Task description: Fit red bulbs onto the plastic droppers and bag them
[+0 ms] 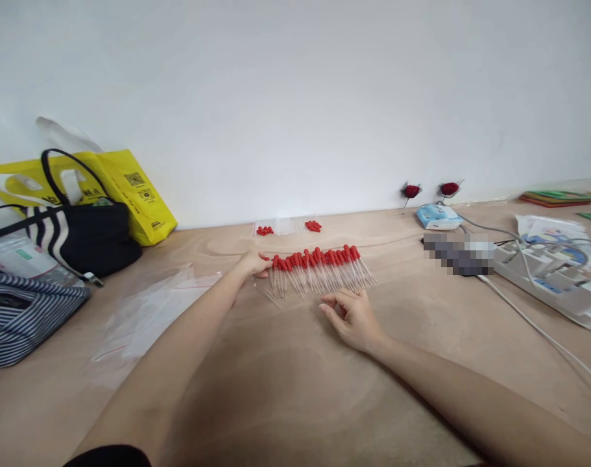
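Observation:
A row of glass droppers [307,275] with red rubber bulbs lies side by side on the wooden table, tips toward me. At the row's left end, my left hand [252,264] is closed, its fingertips at a red rubber bulb [265,257]; whether a tube is attached to that bulb I cannot tell. Just below that hand lie a few thin glass tubes [272,298] with no bulb visible on them. My right hand [351,316] rests in front of the dropper tips, fingers loosely bent, thumb apart, holding nothing.
Small piles of red bulbs [313,226] lie on clear plastic by the wall. Clear plastic bags [154,311] spread out at left, near a black bag [91,233] and a yellow bag [149,201]. At right are a tissue pack [438,216], a power strip [548,275] and cables.

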The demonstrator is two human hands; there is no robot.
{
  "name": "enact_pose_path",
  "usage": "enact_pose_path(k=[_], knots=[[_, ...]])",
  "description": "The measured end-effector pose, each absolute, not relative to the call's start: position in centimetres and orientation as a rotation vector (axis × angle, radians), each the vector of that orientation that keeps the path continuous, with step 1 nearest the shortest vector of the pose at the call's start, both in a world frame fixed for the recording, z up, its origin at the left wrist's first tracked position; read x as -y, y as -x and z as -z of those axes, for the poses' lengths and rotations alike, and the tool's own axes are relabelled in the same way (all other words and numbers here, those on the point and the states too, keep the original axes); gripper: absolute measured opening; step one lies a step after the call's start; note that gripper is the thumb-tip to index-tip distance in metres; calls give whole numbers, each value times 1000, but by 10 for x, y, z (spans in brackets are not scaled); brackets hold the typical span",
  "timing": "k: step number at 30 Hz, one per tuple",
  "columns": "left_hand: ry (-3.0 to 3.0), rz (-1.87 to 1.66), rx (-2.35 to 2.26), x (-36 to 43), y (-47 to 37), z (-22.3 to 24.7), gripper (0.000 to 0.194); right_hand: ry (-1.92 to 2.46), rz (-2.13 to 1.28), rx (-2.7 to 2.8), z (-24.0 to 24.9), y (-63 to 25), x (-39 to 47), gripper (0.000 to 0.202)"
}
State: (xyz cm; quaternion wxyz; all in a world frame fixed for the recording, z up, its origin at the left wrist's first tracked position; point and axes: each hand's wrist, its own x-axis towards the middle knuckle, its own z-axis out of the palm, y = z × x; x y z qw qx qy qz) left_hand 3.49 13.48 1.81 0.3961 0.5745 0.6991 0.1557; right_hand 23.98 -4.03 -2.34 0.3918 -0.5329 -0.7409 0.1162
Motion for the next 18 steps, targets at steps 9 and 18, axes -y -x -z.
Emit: enact_pose_path(k=[9, 18], knots=[[-1839, -450, -1939, -119, -5, -38, 24, 1360, -209, 2007, 15, -218, 36, 13], [-2115, -374, -1995, -74, 48, -31, 27, 1661, -215, 2038, 0, -147, 5, 25]])
